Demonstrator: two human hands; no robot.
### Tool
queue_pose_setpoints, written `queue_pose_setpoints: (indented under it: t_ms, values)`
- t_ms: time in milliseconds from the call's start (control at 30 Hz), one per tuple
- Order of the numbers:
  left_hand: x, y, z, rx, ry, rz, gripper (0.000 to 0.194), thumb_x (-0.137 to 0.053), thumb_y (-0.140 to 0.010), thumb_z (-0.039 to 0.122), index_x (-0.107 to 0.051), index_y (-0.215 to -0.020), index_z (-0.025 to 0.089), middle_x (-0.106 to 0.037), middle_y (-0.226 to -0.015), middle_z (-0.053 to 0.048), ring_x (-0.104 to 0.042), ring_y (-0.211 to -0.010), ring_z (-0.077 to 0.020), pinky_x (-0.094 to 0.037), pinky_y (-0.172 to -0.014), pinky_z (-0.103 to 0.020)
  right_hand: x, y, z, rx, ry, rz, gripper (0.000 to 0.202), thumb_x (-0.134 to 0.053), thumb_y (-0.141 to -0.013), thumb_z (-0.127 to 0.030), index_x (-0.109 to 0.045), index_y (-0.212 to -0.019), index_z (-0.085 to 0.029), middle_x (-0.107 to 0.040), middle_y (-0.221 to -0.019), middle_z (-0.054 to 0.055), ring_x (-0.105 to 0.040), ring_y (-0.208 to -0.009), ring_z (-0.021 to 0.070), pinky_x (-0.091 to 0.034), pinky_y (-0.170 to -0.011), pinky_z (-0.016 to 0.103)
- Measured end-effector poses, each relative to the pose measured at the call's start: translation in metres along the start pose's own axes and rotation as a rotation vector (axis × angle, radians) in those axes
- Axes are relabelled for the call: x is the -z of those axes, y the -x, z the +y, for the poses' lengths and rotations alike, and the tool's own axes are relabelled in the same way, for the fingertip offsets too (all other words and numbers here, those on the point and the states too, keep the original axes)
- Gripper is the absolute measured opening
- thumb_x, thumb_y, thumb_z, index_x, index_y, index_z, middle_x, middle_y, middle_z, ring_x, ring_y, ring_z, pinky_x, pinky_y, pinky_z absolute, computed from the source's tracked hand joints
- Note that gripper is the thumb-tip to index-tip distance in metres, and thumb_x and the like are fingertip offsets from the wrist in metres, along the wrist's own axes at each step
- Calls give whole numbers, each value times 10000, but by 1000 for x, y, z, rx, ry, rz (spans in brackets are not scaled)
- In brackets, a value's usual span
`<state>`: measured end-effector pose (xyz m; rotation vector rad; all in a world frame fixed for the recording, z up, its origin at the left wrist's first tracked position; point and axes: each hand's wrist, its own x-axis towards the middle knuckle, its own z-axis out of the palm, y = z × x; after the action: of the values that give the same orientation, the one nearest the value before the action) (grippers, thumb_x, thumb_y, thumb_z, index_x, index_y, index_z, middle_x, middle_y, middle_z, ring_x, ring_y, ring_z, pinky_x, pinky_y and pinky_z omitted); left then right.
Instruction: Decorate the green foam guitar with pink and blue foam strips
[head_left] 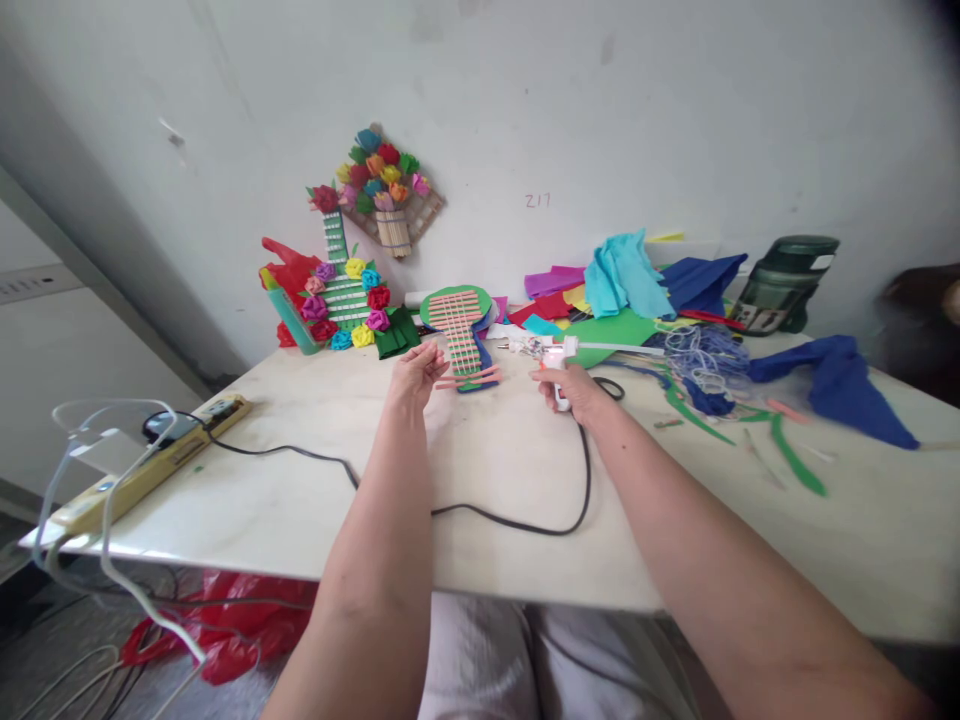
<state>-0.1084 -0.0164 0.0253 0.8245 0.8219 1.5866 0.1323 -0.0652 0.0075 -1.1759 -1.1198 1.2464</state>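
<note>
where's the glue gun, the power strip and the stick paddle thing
glue gun (559,362), head view, on its white body above the right hand
power strip (142,468), head view, mid casing
stick paddle (459,330), head view, on its woven sticks

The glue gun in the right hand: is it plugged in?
Seemingly yes. From the glue gun in the right hand, a black cord runs across the table to the power strip.

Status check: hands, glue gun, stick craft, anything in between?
Right hand gripping glue gun. Left hand open beside stick craft. Black cord loops across table between the arms.
</note>
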Motion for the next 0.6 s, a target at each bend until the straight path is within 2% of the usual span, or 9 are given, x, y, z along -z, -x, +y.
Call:
queue_pose_setpoints:
  t_ms: [67, 167, 200, 267, 333, 400, 500, 600]
  values:
    - [2, 0, -1, -47, -86, 55, 146, -690, -688, 220, -573, -674, 134, -498, -476, 51, -456, -403, -39, -482, -549, -203, 0, 0, 0, -2, -2, 5, 215, -679, -559, -262, -485, -565, -169, -509, -401, -45, -406, -271, 74, -298, -262, 199]
    - [8, -3, -4, -111, -249, 209, 298, -691, -665, 412, -567, -655, 142, -330, -368, 102, -304, -335, -34, -435, -490, -209, -1, 0, -1, 0, 2, 13, 231, -687, -552, -266, -477, -560, -170, -502, -396, -47, -400, -269, 74, -297, -262, 202]
    - [10, -5, -5, -124, -304, 247, 342, -674, -662, 466, -561, -641, 144, -314, -361, 101, -305, -342, -42, -432, -490, -217, -2, 0, -1, 5, 2, 16, 230, -686, -552, -268, -480, -559, -168, -500, -395, -46, -397, -267, 74, -298, -262, 204]
    - [14, -9, -9, -145, -415, 291, 400, -636, -661, 535, -531, -595, 154, -402, -403, 58, -387, -393, -67, -438, -513, -233, -2, 0, -1, 8, 0, 19, 222, -681, -557, -271, -486, -555, -166, -498, -394, -45, -395, -266, 73, -302, -264, 206]
    - [17, -13, -12, -157, -561, 306, 410, -600, -675, 557, -520, -574, 167, -518, -504, -5, -509, -517, -119, -452, -573, -259, -1, -1, 0, 8, -1, 25, 220, -676, -562, -274, -485, -550, -166, -497, -394, -44, -398, -268, 74, -307, -266, 207]
    - [19, -15, -15, -165, -784, 324, 386, -599, -670, 551, -551, -569, 181, -561, -564, -47, -584, -740, -205, -456, -691, -306, -1, -2, 1, 11, -2, 29, 220, -674, -567, -277, -484, -551, -167, -499, -398, -43, -402, -270, 76, -308, -266, 207]
    - [19, -15, -16, -210, -1055, 322, 323, -669, -608, 511, -589, -550, 203, -590, -623, -91, -472, -1107, -306, -375, -892, -379, 0, -4, 3, 17, -9, 29, 213, -670, -570, -274, -487, -559, -167, -502, -403, -44, -405, -271, 78, -306, -265, 207]
    - [16, -14, -15, -214, -1111, 294, 282, -729, -545, 456, -585, -512, 215, -604, -653, -102, -374, -1217, -328, -302, -967, -410, 0, -4, 4, 20, -8, 30, 215, -670, -567, -275, -486, -558, -167, -502, -405, -45, -408, -268, 78, -303, -265, 206]
